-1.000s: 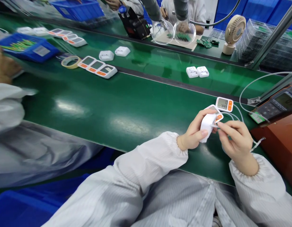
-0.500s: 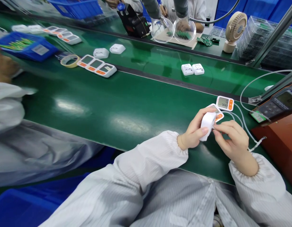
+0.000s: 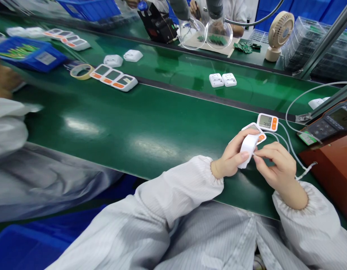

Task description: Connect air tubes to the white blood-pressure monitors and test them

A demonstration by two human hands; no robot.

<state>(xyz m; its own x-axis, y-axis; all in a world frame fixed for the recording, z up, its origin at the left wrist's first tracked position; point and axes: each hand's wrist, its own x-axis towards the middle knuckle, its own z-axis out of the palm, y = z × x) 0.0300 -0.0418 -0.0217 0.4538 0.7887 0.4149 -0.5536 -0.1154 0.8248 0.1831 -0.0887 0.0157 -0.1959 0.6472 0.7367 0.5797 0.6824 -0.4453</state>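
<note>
You are gripping monitor in left hand, lower right of frame, long axis tilting up-right. Right hand is pinching, probably tube end, at monitor's right edge, nearer port. Tube trailing right.

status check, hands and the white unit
Left hand grips white unit. Right hand pinches at its side. Second unit and tube lie close behind.

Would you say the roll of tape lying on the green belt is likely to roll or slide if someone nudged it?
The roll of tape lies flat on the belt, so it would probably slide rather than roll. It looks a thin, hollow ring, so likely light. The glossy belt may offer little grip.
</note>
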